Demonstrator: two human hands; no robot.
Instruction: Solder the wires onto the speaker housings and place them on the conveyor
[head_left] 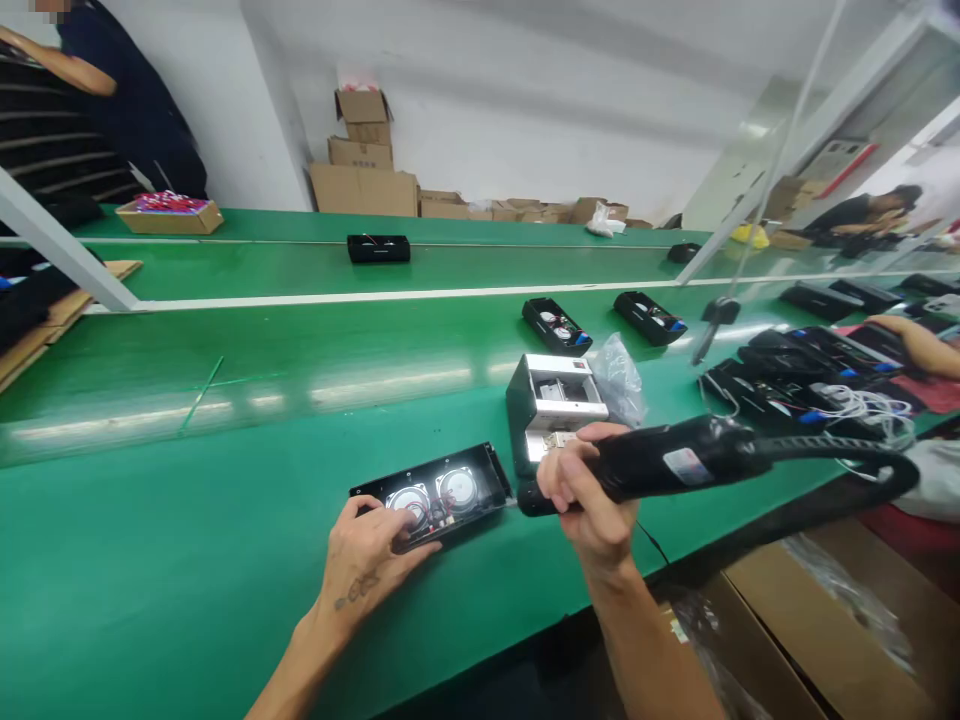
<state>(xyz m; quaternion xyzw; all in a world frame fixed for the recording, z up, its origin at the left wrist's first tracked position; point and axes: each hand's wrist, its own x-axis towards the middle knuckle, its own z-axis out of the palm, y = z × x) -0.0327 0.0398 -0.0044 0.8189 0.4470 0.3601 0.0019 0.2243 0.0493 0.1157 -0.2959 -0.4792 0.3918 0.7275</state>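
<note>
Speaker housing, black and open-faced with 2 round drivers showing, lies flat on the green worktop close to its near edge, in front of you. Your left hand rests on the housing's near left end, fingers spread flat over the left driver and thumb by the near rim, not closed around anything. Your right hand is wrapped tight around the grip of a black electric screwdriver. The tool lies almost level, its nose just beside the housing's right end, and its cable curves off towards the right.

Just behind the screwdriver stands a small black and silver parts box with a crumpled clear plastic bag touching its right side. Farther back, 2 more open housings lie side by side. Another person's hand rests among a cluster of housings at the right edge. A single black housing sits on the far strip, and cardboard boxes are stacked against the wall beyond the far edge.
</note>
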